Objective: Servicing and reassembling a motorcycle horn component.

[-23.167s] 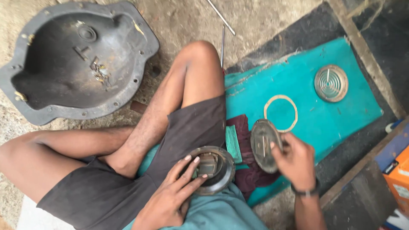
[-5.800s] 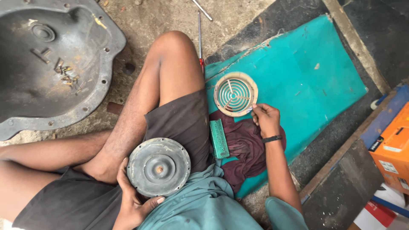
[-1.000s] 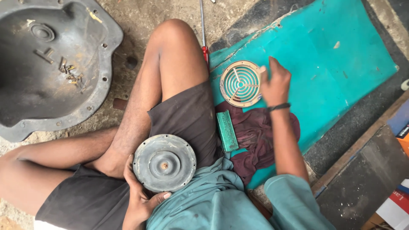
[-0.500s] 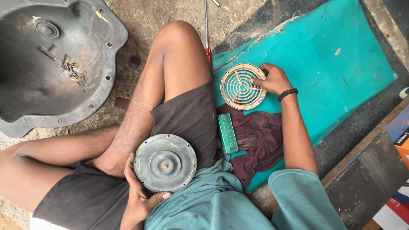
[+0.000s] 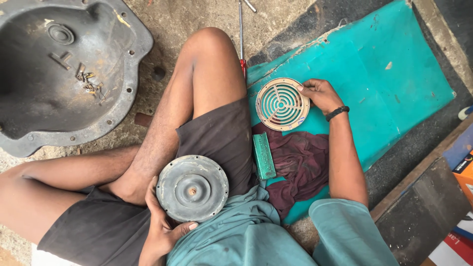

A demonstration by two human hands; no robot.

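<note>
My left hand (image 5: pixel 160 231) cups a grey round metal disc (image 5: pixel 192 188) from below and holds it against my lap. A round slotted plate (image 5: pixel 283 104) with curved ring openings lies on the teal sheet (image 5: pixel 374 79), and my right hand (image 5: pixel 320 93) grips its right edge with the fingertips. Next to my thigh lie a dark maroon rag (image 5: pixel 300 162) and a small teal rectangular block (image 5: pixel 263 155).
A large dark metal housing (image 5: pixel 64 74) with small loose parts inside lies on the concrete at upper left. A thin rod with a red handle (image 5: pixel 241 39) lies beyond my knee. Boxes (image 5: pixel 460 157) and a dark step (image 5: pixel 423 207) stand at the right.
My right hand has shifted from lying over the slotted plate to gripping its right edge. The grey disc has stayed in my left hand on my lap.
</note>
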